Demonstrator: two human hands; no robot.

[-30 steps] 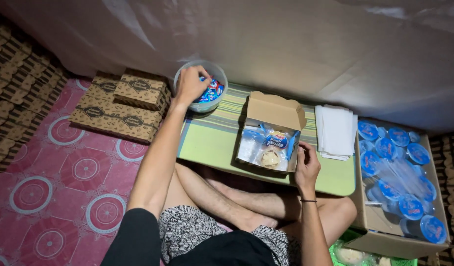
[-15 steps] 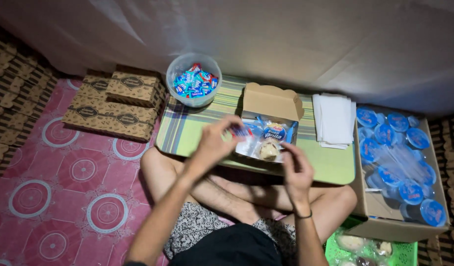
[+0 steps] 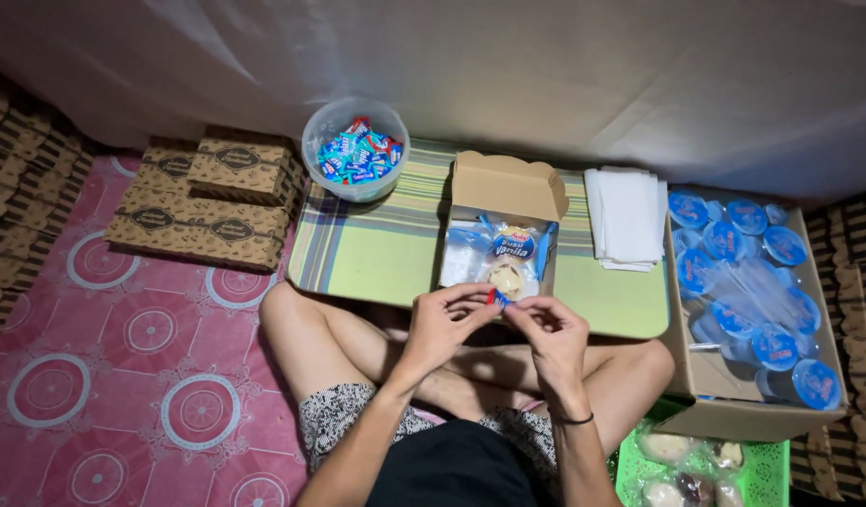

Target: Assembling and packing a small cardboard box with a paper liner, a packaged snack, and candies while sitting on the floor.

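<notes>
My left hand (image 3: 444, 322) and my right hand (image 3: 549, 330) meet just in front of an open cardboard snack box (image 3: 504, 191) and pinch a small red and blue wrapped candy (image 3: 496, 298) between their fingertips. The box holds a wrapped bun (image 3: 506, 278) and a small packet (image 3: 514, 244) in clear plastic. It stands on a low green striped tray table (image 3: 377, 249) over my crossed legs. A clear round tub of wrapped candies (image 3: 356, 150) sits at the table's far left corner.
A stack of white paper napkins (image 3: 626, 214) lies on the table's right. A carton of blue-lidded water cups (image 3: 752, 291) stands at right, a green basket of wrapped food (image 3: 696, 465) below it. Closed brown boxes (image 3: 203, 202) are stacked at left on a pink patterned mat.
My left hand left the candy tub with a candy and came to the front of the open box. My right hand rose from the box's edge and joined it on the candy.
</notes>
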